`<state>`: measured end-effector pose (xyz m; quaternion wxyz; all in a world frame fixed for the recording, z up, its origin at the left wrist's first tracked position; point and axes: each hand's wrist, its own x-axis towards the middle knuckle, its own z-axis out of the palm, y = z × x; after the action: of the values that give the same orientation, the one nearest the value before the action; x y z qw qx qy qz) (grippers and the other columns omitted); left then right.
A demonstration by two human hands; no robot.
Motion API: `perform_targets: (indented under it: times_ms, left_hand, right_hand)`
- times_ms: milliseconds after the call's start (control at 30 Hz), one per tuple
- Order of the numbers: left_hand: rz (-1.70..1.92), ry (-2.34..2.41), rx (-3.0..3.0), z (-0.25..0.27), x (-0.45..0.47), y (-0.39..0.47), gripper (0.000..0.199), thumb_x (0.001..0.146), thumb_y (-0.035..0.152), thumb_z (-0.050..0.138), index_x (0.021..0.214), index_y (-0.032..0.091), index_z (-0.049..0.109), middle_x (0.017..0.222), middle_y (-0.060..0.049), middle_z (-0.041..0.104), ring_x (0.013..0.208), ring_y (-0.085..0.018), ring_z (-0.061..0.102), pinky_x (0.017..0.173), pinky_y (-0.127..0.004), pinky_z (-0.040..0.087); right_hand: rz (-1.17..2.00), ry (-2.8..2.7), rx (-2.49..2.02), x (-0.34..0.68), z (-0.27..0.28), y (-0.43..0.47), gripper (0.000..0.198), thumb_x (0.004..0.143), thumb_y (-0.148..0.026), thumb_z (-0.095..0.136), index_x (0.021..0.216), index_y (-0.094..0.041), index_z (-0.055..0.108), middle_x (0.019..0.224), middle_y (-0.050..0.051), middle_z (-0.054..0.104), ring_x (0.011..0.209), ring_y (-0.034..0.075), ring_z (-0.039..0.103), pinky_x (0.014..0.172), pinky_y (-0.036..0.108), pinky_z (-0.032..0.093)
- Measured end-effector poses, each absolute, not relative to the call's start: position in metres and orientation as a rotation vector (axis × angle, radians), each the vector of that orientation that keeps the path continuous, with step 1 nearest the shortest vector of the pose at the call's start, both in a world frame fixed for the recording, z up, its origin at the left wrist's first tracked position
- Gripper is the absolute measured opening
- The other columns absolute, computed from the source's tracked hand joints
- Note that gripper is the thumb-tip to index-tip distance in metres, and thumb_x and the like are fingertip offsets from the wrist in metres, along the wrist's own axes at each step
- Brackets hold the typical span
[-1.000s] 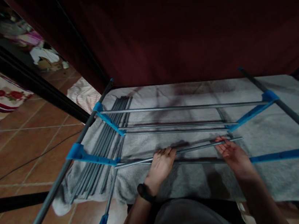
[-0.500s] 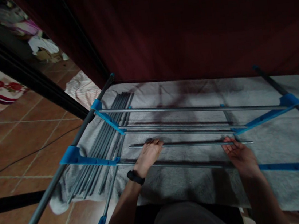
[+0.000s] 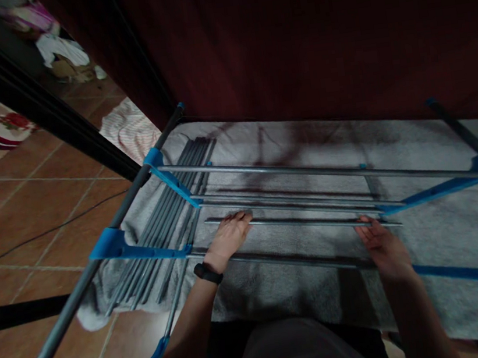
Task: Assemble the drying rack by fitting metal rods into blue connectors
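Both hands hold a thin grey metal rod (image 3: 302, 222) lengthwise between the two sides of a frame of grey tubes. My left hand (image 3: 230, 236), with a dark band at the wrist, grips it near its left end, fingers curled over it from above. Close to the other end, my right hand (image 3: 382, 245) has its bent fingers around the rod, palm partly up. Just beyond it run thinner crossbars (image 3: 290, 203), set between a left blue bracket (image 3: 178, 188) and a right blue bracket (image 3: 438, 191). Nearer to me lies a thicker crossbar (image 3: 294, 261).
Loose grey rods (image 3: 165, 218) lie in a bundle at the left on a grey blanket (image 3: 281, 297). A long side tube (image 3: 68, 322) slants past the blanket's left edge. Behind everything hangs a dark red curtain (image 3: 291, 43). A thin cable (image 3: 52, 230) crosses the tiled floor.
The view has shifted slightly. My left hand has moved a little left and away from me with the rod, whose left end now lies closer to the crossbars. Both hands keep their hold.
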<state>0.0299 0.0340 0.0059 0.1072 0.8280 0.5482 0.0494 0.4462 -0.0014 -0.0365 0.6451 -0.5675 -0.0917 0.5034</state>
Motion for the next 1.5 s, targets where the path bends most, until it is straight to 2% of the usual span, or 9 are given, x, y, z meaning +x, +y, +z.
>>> perform_targets:
  times_ms: [133,300,533,700,867,1000,1167,1333,1500]
  left_hand:
    - [0.173,1.627,2.373,0.008,0.026,0.035,0.018,0.097,0.026,0.057,0.112,0.023,0.066,0.120,-0.006,0.069,0.104,-0.021,0.067,0.096,-0.036,0.051]
    - [0.291,1.619,2.287,0.004,0.019,0.033,0.012,0.094,0.025,0.063,0.106,0.021,0.066,0.111,-0.006,0.070,0.105,-0.022,0.066,0.096,-0.037,0.050]
    - [0.390,1.638,2.220,-0.001,0.015,0.030,0.011,0.094,0.025,0.064,0.104,0.021,0.065,0.106,-0.005,0.071,0.103,-0.021,0.065,0.096,-0.037,0.051]
    - [0.265,1.677,2.279,0.000,0.020,0.029,0.015,0.098,0.029,0.058,0.106,0.020,0.066,0.112,-0.007,0.070,0.108,-0.023,0.065,0.102,-0.041,0.048]
    - [0.181,1.743,2.360,-0.001,0.023,0.027,0.022,0.100,0.028,0.051,0.112,0.020,0.067,0.119,-0.009,0.070,0.116,-0.025,0.062,0.109,-0.044,0.043]
    - [0.168,1.777,2.441,0.000,0.024,0.026,0.026,0.099,0.020,0.046,0.113,0.020,0.067,0.117,-0.010,0.070,0.112,-0.026,0.062,0.105,-0.043,0.044]
    - [0.115,1.784,2.495,0.004,0.026,0.024,0.034,0.092,0.008,0.045,0.116,0.018,0.066,0.119,-0.010,0.069,0.110,-0.026,0.062,0.101,-0.043,0.045]
    - [0.118,1.796,2.497,0.003,0.026,0.024,0.033,0.093,0.010,0.045,0.116,0.019,0.066,0.115,-0.010,0.070,0.110,-0.027,0.061,0.101,-0.043,0.045]
    - [0.175,1.773,2.492,-0.002,0.023,0.024,0.030,0.095,0.013,0.044,0.115,0.021,0.066,0.115,-0.009,0.069,0.108,-0.026,0.062,0.099,-0.043,0.047]
  right_hand:
    - [1.159,-0.171,-1.346,0.446,-0.035,0.002,0.013,0.083,-0.015,0.060,0.087,-0.023,0.070,0.100,0.001,0.073,0.097,0.011,0.070,0.084,0.022,0.061]
    - [1.153,-0.090,-1.349,0.448,-0.040,0.002,0.015,0.085,-0.015,0.056,0.083,-0.022,0.069,0.094,0.001,0.074,0.092,0.012,0.071,0.078,0.024,0.063]
    - [1.171,-0.102,-1.336,0.444,-0.039,0.000,0.009,0.078,-0.015,0.064,0.083,-0.021,0.069,0.097,0.003,0.074,0.094,0.014,0.071,0.078,0.025,0.063]
    - [1.132,-0.090,-1.328,0.439,-0.037,0.001,0.010,0.077,-0.013,0.066,0.082,-0.021,0.068,0.095,0.001,0.074,0.090,0.013,0.070,0.080,0.027,0.063]
    - [1.128,-0.051,-1.350,0.438,-0.035,0.004,0.008,0.080,-0.015,0.061,0.079,-0.022,0.064,0.087,0.000,0.073,0.084,0.013,0.070,0.080,0.028,0.063]
    - [1.147,-0.014,-1.362,0.439,-0.033,0.005,0.012,0.082,-0.014,0.056,0.076,-0.022,0.062,0.082,0.000,0.072,0.080,0.013,0.070,0.076,0.028,0.063]
    - [1.178,-0.043,-1.311,0.441,-0.035,0.005,0.010,0.081,-0.016,0.056,0.079,-0.022,0.063,0.088,0.003,0.075,0.087,0.017,0.072,0.079,0.033,0.063]
    - [1.158,-0.023,-1.288,0.439,-0.037,0.001,0.010,0.080,-0.016,0.057,0.081,-0.022,0.066,0.094,0.003,0.075,0.092,0.017,0.072,0.088,0.036,0.062]
    - [1.167,-0.010,-1.305,0.435,-0.035,-0.002,0.008,0.081,-0.016,0.062,0.083,-0.023,0.066,0.091,0.000,0.074,0.088,0.014,0.071,0.082,0.031,0.062]
